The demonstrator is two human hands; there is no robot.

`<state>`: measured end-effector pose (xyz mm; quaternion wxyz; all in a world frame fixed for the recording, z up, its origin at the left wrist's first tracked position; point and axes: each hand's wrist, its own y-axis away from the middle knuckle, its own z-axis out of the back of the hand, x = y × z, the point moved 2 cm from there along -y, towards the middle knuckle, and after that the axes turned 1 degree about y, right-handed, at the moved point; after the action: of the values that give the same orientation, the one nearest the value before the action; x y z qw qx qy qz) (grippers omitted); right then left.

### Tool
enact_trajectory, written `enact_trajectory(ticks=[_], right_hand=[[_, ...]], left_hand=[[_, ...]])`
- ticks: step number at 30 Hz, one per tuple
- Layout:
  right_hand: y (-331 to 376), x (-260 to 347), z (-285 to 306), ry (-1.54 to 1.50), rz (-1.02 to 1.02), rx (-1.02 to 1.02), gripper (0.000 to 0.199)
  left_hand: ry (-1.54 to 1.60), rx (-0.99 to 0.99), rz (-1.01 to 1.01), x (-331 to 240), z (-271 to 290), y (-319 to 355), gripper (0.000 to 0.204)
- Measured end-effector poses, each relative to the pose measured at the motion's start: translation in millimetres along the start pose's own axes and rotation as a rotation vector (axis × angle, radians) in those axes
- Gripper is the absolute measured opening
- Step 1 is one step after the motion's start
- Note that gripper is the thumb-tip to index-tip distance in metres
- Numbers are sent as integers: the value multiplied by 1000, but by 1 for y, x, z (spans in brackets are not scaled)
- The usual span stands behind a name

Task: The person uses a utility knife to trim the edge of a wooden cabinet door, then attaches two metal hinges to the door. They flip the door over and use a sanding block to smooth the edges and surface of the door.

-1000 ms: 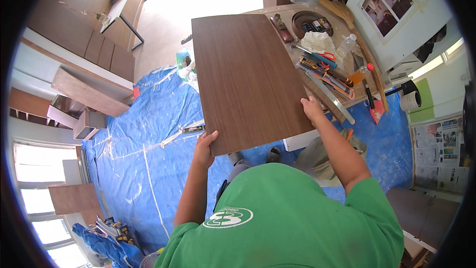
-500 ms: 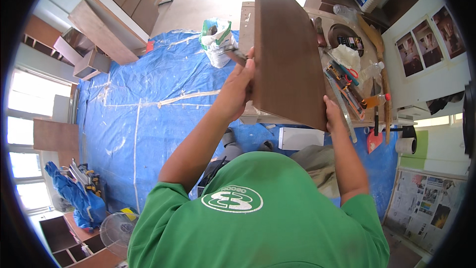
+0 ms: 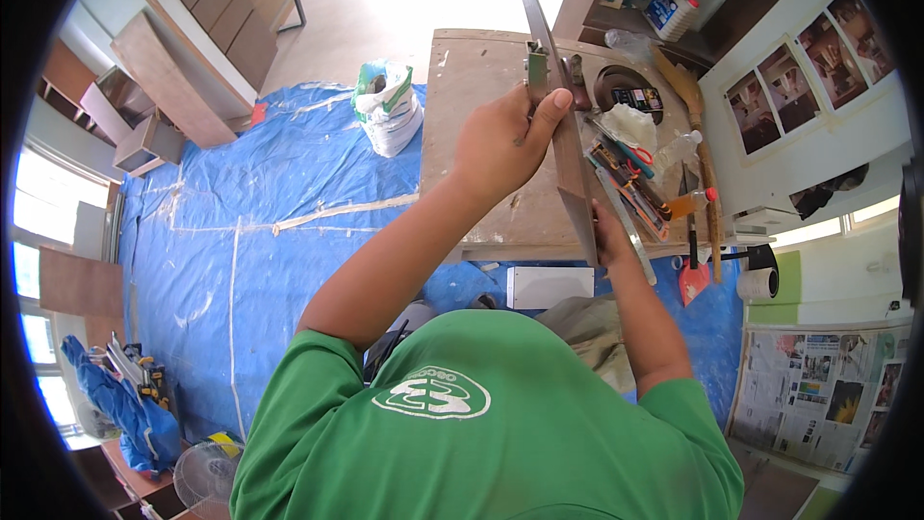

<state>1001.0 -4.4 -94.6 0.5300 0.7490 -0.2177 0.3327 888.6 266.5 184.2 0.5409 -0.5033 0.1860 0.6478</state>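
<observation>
A long brown wooden board (image 3: 574, 169) is held up almost edge-on above the workbench, its far end pointing away from me. My left hand (image 3: 505, 140) is closed at the board's left side, its thumb laid on the edge. A small tool with a squarish metal head (image 3: 536, 72) sticks up past its fingers; its handle is hidden and its exact kind is unclear. My right hand (image 3: 610, 237) grips the board near its close end, with some fingers out of sight behind it.
The wooden workbench (image 3: 462, 202) carries pliers, cutters and screwdrivers, a metal ruler (image 3: 628, 226), an orange bottle (image 3: 688, 202) and a brown tape roll (image 3: 616, 87). A white bag (image 3: 390, 120) stands on blue sheeting (image 3: 308, 279) to the left. A white box (image 3: 551, 287) lies before me.
The board has turned from showing its broad face to nearly edge-on. My left hand has moved right with the tool, its thumb now over the edge; my right hand has shifted slightly left.
</observation>
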Motion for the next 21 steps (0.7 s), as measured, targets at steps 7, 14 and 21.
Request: enact_trajectory(ticks=[7, 14, 21], right_hand=[[41, 22, -24, 64, -69, -38, 61], [35, 17, -20, 80, -28, -69, 59], [22, 13, 0, 463, 430, -476, 60]], left_hand=[[54, -290, -751, 6, -27, -57, 40], [389, 45, -790, 7, -59, -94, 39], [525, 26, -785, -3, -69, -108, 40]])
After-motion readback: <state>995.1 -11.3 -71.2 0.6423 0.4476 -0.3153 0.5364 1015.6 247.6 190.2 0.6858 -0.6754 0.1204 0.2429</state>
